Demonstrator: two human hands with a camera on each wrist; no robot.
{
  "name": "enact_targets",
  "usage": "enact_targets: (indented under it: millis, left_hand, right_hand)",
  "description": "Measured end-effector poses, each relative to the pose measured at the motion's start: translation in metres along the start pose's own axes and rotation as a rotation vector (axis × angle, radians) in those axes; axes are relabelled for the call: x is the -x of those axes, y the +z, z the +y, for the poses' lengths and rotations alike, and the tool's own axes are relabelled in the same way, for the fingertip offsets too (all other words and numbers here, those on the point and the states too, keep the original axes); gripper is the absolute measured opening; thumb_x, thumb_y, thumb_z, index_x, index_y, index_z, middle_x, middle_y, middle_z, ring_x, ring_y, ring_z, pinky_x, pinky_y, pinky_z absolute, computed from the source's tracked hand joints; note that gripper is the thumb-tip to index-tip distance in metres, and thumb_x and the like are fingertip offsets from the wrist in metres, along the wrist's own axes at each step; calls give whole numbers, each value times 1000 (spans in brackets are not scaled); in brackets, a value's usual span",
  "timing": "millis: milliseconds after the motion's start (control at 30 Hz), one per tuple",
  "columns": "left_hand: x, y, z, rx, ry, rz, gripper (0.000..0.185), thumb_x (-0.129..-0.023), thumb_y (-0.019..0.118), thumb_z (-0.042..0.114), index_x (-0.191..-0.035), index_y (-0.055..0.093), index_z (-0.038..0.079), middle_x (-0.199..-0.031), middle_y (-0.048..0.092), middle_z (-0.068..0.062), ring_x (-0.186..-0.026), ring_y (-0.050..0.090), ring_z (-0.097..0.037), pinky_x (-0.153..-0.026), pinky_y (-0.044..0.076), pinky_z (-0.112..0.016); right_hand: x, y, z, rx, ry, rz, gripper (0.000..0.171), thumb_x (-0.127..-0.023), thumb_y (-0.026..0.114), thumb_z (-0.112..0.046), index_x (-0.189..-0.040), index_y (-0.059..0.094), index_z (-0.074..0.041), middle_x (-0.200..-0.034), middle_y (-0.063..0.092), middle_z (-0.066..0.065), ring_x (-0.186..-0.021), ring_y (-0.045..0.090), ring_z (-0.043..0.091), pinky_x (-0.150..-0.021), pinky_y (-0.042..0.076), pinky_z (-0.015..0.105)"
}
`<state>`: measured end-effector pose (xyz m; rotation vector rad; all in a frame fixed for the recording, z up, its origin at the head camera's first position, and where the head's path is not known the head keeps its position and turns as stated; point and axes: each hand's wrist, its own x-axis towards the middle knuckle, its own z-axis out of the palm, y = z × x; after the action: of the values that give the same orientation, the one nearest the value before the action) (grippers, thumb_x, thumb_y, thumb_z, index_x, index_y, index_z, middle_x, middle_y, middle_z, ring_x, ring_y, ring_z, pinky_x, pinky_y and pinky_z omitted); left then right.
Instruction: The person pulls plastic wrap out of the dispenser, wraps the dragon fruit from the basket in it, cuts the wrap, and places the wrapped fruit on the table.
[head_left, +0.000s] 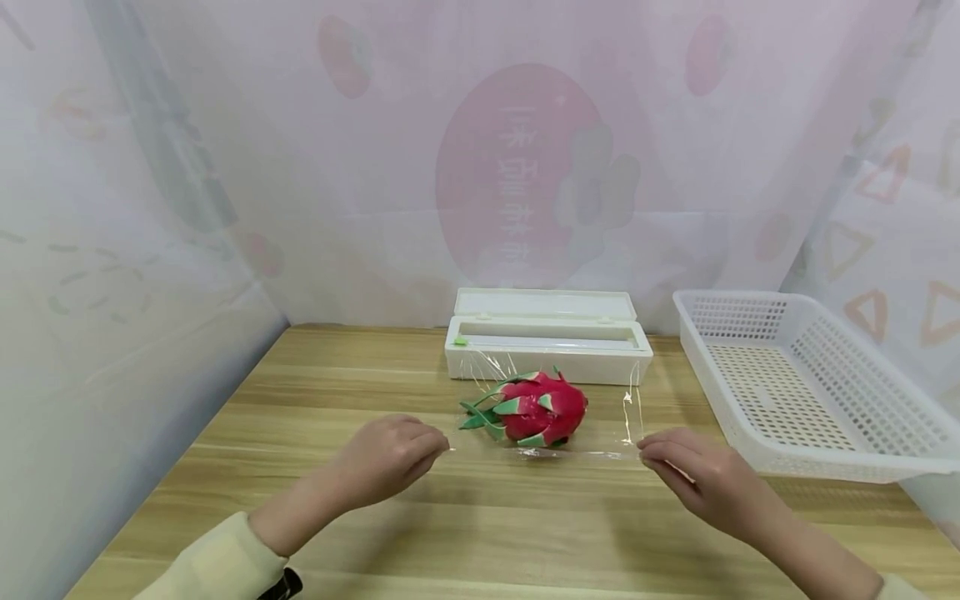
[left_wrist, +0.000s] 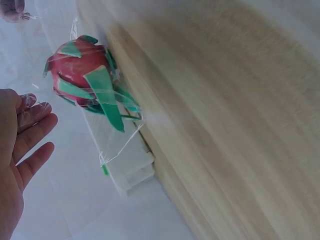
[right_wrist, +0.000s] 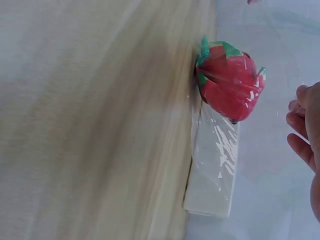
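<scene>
A red dragon fruit (head_left: 542,408) with green scales lies on the wooden table (head_left: 480,533), just in front of a white cling film dispenser box (head_left: 547,340) with its lid up. A clear sheet of cling film (head_left: 628,417) runs from the box over the fruit toward me. My left hand (head_left: 431,446) pinches the sheet's near left corner and my right hand (head_left: 651,454) pinches its near right corner. Both hands hover low over the table, either side of the fruit. In the left wrist view, film clings to the left hand's fingertips (left_wrist: 31,104) beside the fruit (left_wrist: 80,70). The right wrist view shows the fruit (right_wrist: 230,82) under film.
A white perforated plastic basket (head_left: 810,392) stands at the right, close to my right hand. Sheer printed curtains enclose the table at the back and both sides. Bare tabletop lies to the left and along the near edge.
</scene>
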<state>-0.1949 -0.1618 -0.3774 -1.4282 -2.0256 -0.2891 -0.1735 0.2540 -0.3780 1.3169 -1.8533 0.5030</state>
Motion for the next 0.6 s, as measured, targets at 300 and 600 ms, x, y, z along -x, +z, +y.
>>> enact_targets:
  millis: [300, 600]
  left_hand:
    - [-10, -4, -12, -56, -43, 7, 9, -92, 58, 4, -90, 67, 5, -77, 68, 0, -66, 63, -13, -60, 54, -29]
    - [-20, 3, -30, -74, -102, -20, 4, -83, 69, 1, -84, 68, 5, -70, 64, 0, -61, 61, -14, -58, 54, -32]
  right_hand:
    - [-14, 3, 16, 95, 28, 55, 32, -102, 53, -23, -84, 70, -3, -81, 65, 0, -70, 63, 15, -68, 52, 20]
    - [-18, 12, 37, 162, 95, 44, 36, -103, 50, -29, -86, 70, -5, -80, 66, 1, -70, 63, 17, -60, 53, 29]
